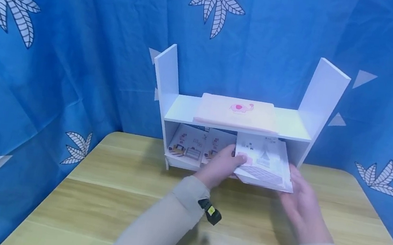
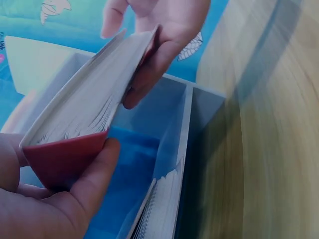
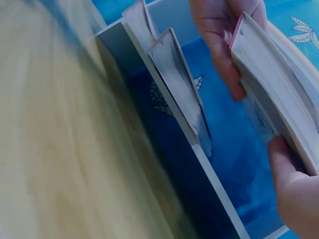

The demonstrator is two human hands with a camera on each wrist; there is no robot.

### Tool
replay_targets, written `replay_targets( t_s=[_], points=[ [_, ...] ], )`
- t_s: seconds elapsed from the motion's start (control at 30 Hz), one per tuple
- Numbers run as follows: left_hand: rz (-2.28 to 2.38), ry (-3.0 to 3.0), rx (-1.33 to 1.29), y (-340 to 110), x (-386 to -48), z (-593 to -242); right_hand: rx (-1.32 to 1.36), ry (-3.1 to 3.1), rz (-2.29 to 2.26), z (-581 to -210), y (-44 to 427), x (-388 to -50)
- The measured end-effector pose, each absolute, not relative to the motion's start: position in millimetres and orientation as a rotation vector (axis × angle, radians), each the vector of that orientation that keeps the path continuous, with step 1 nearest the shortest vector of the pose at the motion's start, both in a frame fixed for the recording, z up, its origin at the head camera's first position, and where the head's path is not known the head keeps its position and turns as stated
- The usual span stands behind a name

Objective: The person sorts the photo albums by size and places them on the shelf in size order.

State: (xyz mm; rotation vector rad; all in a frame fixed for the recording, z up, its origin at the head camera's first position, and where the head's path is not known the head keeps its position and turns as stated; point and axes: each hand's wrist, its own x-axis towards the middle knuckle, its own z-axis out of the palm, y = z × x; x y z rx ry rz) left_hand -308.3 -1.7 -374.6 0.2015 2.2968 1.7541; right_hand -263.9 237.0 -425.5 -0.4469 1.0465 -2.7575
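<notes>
A pale book (image 1: 263, 160) with a tower drawing on its cover is tilted at the front right of the lower shelf. My left hand (image 1: 221, 165) grips its left side, thumb on the cover. In the left wrist view, that hand (image 2: 60, 204) holds the end with the red spine (image 2: 67, 154). My right hand (image 1: 302, 204) holds the right side; its fingers curl under the cover in the left wrist view, with the thumb raised. Two similar books (image 1: 186, 144) (image 1: 217, 139) lean in the left part of the lower shelf.
A small white shelf unit (image 1: 326, 89) with raised side panels stands on the wooden table (image 1: 102, 193). On its upper board lies a pale pink flat item (image 1: 217, 109) with an elephant print. A blue patterned curtain (image 1: 269, 44) hangs behind and at both sides.
</notes>
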Motion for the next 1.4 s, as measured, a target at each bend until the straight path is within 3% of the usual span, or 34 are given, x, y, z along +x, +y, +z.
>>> replay_targets(
  t_s=[0.27, 0.53, 0.83, 1.2, 1.4],
  points=[
    [1.699, 2.401, 0.256, 17.6, -329.6, -370.9, -0.307, 1.590, -2.625, -412.3, 231.8, -284.9],
    [1.555, 2.579, 0.243, 35.1, -343.0, -380.8, -0.003, 2.518, -2.017, -398.8, 226.3, -295.3],
    [1.430, 2.576, 0.239, 30.9, -344.0, -386.0, -0.158, 2.983, -1.333, -409.8, 227.1, -310.1],
    [1.098, 2.720, 0.595, 33.8, -332.4, -392.7, -0.312, 3.238, -1.179, -437.0, 222.7, -315.7],
    [1.023, 2.828, 0.568, 40.3, -327.3, -394.7, -0.315, 3.275, -1.148, -441.9, 219.8, -316.5]
  ],
)
